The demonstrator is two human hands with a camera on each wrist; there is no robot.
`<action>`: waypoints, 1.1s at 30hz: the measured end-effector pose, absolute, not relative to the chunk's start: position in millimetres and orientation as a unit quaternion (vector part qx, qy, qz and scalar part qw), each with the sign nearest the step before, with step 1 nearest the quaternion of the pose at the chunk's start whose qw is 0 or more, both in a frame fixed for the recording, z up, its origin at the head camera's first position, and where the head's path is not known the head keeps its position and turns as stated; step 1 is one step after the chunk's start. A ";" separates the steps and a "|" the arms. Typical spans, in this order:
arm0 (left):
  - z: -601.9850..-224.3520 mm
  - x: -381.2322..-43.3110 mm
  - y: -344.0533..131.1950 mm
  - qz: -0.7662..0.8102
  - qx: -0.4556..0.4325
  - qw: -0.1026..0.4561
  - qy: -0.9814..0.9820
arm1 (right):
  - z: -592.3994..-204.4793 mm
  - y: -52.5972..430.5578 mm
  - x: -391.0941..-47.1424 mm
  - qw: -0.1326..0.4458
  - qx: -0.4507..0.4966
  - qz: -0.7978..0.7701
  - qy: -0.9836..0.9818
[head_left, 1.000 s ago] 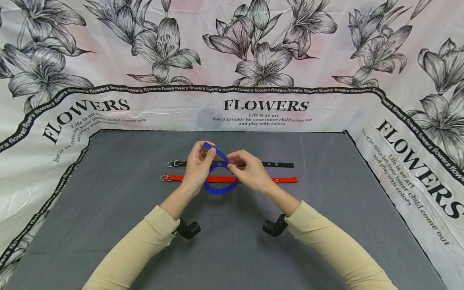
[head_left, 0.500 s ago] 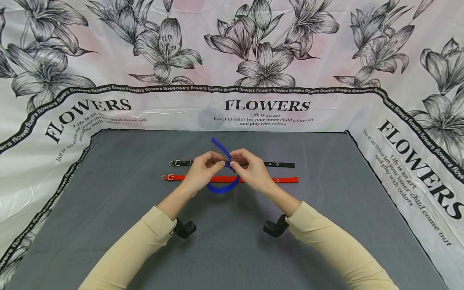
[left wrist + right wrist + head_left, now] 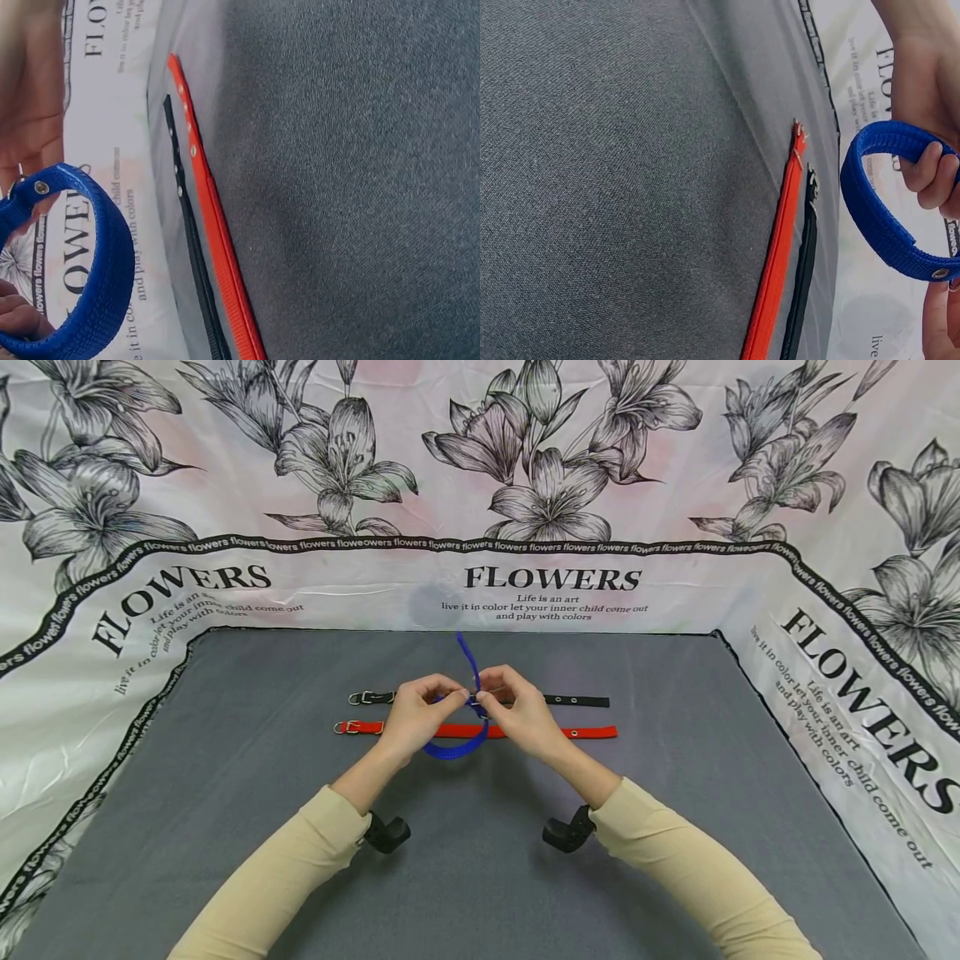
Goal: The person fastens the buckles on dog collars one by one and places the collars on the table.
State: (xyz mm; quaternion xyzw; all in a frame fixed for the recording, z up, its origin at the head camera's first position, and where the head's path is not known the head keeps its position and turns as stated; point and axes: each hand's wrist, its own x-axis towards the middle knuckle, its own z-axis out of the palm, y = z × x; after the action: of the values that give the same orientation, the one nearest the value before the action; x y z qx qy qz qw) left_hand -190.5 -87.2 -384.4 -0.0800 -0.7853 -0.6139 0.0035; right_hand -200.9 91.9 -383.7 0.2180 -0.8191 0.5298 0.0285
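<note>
Both hands hold a blue dog collar (image 3: 457, 750), bent into a loop above the dark cloth, its free end rising between them in the head view. My left hand (image 3: 420, 714) pinches the collar left of its metal buckle, fingers curled inside the loop in the left wrist view. My right hand (image 3: 519, 710) pinches it at the buckle, thumb and fingertips close together. An eyelet (image 3: 41, 187) shows on the blue strap next to the metal ring. Beneath and behind the hands lie a red collar (image 3: 592, 732) and a black collar (image 3: 581, 701), partly covered.
The red and black collars lie flat and parallel, buckles to the left. A grey cloth (image 3: 480, 877) covers the table. White flower-printed fabric (image 3: 360, 585) stands behind and along both sides. Black wrist cameras (image 3: 388, 835) hang under both forearms.
My left hand has come down from the strap's free end to the buckle beside the right hand. The free end now points up and stands more upright; the loop has shifted slightly.
</note>
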 end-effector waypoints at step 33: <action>-351.1 -171.2 -84.1 -0.602 -0.073 -0.038 -0.794 | -351.4 92.4 -180.3 0.006 0.217 0.540 -0.813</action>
State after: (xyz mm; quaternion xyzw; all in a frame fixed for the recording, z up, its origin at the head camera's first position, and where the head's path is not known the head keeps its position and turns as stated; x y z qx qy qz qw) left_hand -171.2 -84.1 -351.1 -0.0735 -0.7944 -0.6018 -0.0384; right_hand -180.3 92.4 -351.4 0.2165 -0.8132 0.5402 0.0058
